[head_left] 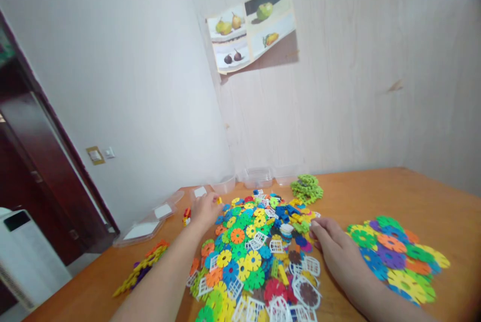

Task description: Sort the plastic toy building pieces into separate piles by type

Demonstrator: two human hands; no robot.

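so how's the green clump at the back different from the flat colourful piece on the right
The green clump is one colour; the flat piece mixes green, purple, orange, yellow and blue discs. The clump is bunched up and smaller; the flat piece spreads wide in one layer. The clump lies apart from both hands; the flat piece lies just beside the right hand. Both are joined snowflake discs on the wooden table.

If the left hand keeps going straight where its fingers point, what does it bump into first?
Probably the small yellow piece right at the left hand's fingertips; beyond it stand clear plastic containers by the wall, though depth is unclear.
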